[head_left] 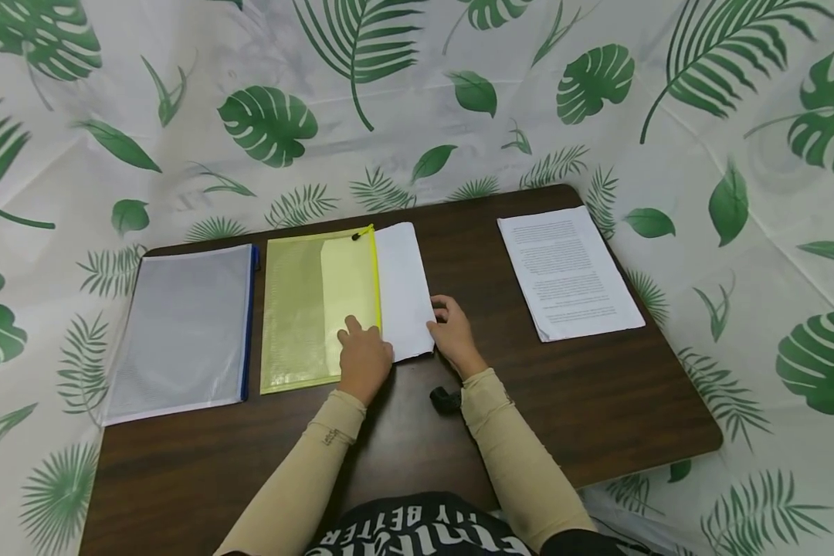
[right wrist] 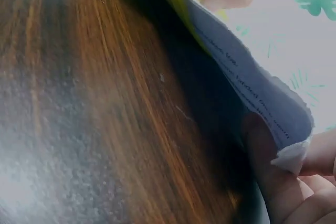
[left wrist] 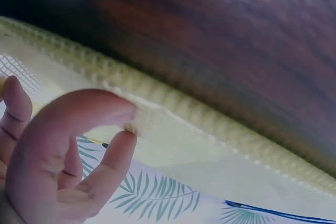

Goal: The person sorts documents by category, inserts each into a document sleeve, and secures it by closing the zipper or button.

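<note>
A yellow mesh zip folder (head_left: 292,309) lies mid-left on the table, with a white stack of paper (head_left: 405,293) partly inside it and partly out past its right, zipped edge. My left hand (head_left: 365,361) pinches the folder near its lower right corner; in the left wrist view, thumb and a finger (left wrist: 116,153) meet on the mesh. At the paper's right edge, my right hand (head_left: 455,336) grips the sheets. The right wrist view shows printed paper (right wrist: 252,87) bending upward, its crumpled corner held between thumb and fingers.
To the left lies a clear mesh folder (head_left: 181,332) with a blue zip edge. Another printed paper stack (head_left: 570,274) rests at the right. A small black object (head_left: 445,400) is beside the right wrist. The brown table (head_left: 598,401) meets a leaf-patterned sheet (head_left: 403,154) behind.
</note>
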Available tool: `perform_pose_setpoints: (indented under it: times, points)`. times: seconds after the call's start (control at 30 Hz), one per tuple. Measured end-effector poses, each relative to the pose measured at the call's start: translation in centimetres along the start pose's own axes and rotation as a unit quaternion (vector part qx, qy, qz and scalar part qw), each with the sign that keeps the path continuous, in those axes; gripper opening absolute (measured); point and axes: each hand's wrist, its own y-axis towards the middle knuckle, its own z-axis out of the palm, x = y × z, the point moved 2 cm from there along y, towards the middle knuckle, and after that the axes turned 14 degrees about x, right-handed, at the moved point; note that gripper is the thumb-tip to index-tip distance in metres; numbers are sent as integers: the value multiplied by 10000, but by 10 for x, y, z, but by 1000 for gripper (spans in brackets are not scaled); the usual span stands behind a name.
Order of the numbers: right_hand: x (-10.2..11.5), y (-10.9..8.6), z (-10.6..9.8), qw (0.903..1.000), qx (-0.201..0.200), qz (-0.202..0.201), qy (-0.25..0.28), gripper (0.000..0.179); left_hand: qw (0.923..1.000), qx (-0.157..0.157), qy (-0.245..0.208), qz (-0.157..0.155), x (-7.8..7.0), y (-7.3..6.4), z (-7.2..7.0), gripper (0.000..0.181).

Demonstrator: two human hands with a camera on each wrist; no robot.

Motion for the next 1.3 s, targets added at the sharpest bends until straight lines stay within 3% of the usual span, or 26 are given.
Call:
perform_pose_setpoints:
  times: [0.23,0.4,0.67,0.83,1.1,1.3]
  points:
    - [0,1,-2,9995,230,179,-144,52,9994,269,-157,-168,1,1,0,20]
    - [-2,0,-5,9987,292,144,-394,52,9993,275,-187,-168,3,2,2,17]
    - [-2,2,-1,9954,41,-174,-938,50,9997,-168,88,167,1,-1,5,17]
    - [1,1,6,9922,98,-242,-1222,49,9983,-295,457,211,2,-2,5,25]
    - [0,3,12,9961,36,-270,-842,49,9987,429,267,-31,6,-1,6,47]
    - [1,2,18,9956,-38,-349,-867,50,9953,665,704,-74,6,0,6,51]
